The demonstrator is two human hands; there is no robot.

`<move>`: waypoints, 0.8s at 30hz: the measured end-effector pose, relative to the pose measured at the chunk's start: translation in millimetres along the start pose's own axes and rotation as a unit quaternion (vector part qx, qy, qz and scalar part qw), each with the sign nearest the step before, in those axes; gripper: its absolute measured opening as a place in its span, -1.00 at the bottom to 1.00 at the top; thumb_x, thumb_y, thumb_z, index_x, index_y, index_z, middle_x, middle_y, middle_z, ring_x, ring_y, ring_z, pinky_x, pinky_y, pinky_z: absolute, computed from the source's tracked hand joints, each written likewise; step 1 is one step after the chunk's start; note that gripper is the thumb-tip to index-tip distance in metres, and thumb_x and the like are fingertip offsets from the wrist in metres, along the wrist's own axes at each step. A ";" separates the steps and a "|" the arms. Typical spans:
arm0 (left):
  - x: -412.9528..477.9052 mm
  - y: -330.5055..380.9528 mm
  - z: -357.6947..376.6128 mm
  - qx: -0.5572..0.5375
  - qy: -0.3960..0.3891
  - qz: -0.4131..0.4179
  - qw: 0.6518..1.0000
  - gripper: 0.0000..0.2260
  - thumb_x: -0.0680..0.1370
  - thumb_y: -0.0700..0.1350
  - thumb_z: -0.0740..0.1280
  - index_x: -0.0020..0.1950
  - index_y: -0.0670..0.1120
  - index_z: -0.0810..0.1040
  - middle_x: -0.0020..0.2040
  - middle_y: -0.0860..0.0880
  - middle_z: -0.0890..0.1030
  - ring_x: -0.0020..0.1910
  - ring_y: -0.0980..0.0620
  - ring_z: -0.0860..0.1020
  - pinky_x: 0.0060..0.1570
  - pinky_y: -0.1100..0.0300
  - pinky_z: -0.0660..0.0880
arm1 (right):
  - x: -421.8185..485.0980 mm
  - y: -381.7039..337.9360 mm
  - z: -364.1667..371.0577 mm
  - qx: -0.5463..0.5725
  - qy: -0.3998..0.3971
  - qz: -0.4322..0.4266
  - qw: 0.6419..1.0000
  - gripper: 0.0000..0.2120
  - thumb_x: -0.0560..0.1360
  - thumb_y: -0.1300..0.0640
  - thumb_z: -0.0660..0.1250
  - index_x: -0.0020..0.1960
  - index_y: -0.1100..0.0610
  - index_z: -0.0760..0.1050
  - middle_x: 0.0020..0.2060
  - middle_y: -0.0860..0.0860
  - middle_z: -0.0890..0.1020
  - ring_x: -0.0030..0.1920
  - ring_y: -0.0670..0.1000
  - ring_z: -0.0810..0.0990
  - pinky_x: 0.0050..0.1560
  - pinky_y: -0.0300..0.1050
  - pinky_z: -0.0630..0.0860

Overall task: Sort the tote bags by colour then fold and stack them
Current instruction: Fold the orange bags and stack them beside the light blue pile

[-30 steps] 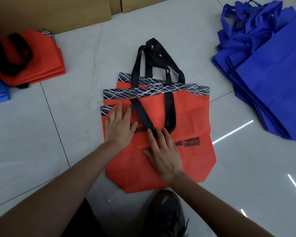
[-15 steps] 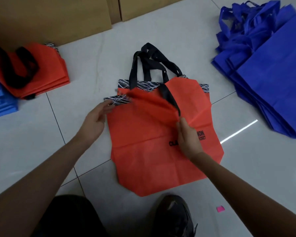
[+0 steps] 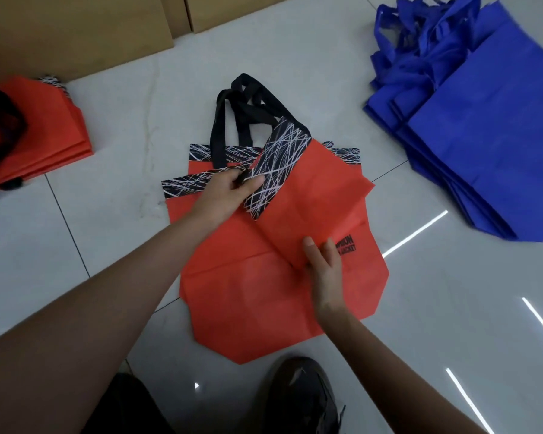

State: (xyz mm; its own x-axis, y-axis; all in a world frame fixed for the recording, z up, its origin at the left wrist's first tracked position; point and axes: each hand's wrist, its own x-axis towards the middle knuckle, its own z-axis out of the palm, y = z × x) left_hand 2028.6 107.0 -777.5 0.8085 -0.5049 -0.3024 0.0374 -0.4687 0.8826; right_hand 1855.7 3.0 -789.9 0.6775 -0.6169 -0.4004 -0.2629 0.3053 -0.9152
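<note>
Pale floor tiles [image 3: 295, 73] fill my head view, with cardboard boxes [image 3: 76, 32] on the far side of the orange bag [image 3: 311, 195]. That bag lies in the middle, on top of others like it, and its black handles [image 3: 242, 111] point away from me.

My left hand [image 3: 229, 192] pinches the patterned rim [image 3: 279, 164] at the bag's top. The thumb and fingers are closed on it, and the rim slants across the bag's face. My right hand [image 3: 323, 261] pinches a fold of the orange cloth near the bag's printed lettering, thumb on top.

I judge I am partway through the first fold. To do it well, I would anchor the crease with the right hand and draw the rim straight across until the edges meet. Then I would tuck the handles inside and press the cloth flat before lifting.

A folded orange stack [image 3: 44, 136] waits well to the bag's left, and a blue pile [image 3: 483, 136] lies to its right. My shoe [image 3: 301, 393] sits just beside the bag's near corner.
</note>
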 end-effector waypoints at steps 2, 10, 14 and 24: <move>1.8 -6.3 3.0 0.060 -0.031 -0.006 0.998 -0.74 0.53 0.07 0.30 -0.21 -0.10 0.55 -0.35 0.04 0.50 -0.39 0.25 0.43 -0.37 0.40 0.28 | -9.8 -3.3 -1.0 -0.072 0.045 -0.034 0.996 -0.65 0.59 0.16 0.24 -0.34 0.04 0.24 -0.46 -0.23 0.35 -0.38 -0.21 0.30 -0.32 -0.30 0.29; 13.4 -5.2 23.8 0.331 -0.040 -0.036 0.942 -0.48 0.50 0.31 0.16 -0.44 -0.09 0.31 -0.45 -0.02 0.41 -0.34 -0.05 0.43 -0.24 0.14 0.26 | -7.7 4.5 -4.3 -0.195 0.215 -0.006 0.957 -0.81 0.54 0.07 0.30 -0.18 0.10 0.36 -0.38 -0.07 0.44 -0.36 -0.16 0.41 -0.25 -0.19 0.25; 10.2 2.9 39.8 0.394 0.017 -0.065 0.917 -0.47 0.48 0.34 0.16 -0.34 -0.11 0.41 -0.32 -0.06 0.51 -0.15 -0.12 0.52 -0.10 0.09 0.33 | 2.7 2.8 -9.8 -0.181 0.217 0.089 0.955 -0.79 0.48 0.08 0.35 -0.20 0.10 0.34 -0.36 -0.04 0.46 -0.33 -0.03 0.43 -0.17 -0.06 0.37; -24.1 -14.1 90.1 0.466 0.074 0.116 0.874 -0.43 0.53 0.20 0.03 0.42 -0.09 0.34 0.42 -0.19 0.34 0.40 -0.18 0.32 0.31 -0.17 0.24 | 8.5 -4.3 -9.7 -0.139 0.170 0.160 0.962 -0.83 0.38 0.20 0.41 -0.22 0.18 0.40 -0.24 0.10 0.49 -0.23 0.05 0.45 -0.16 -0.01 0.49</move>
State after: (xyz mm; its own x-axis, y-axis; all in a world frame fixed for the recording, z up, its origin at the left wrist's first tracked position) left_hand 1955.7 60.5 -815.0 0.8005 -0.5979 -0.0428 -0.5769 -0.7879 0.2154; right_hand 1855.9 -10.6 -789.8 0.2806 -0.7398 -0.6115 -0.6260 0.3419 -0.7009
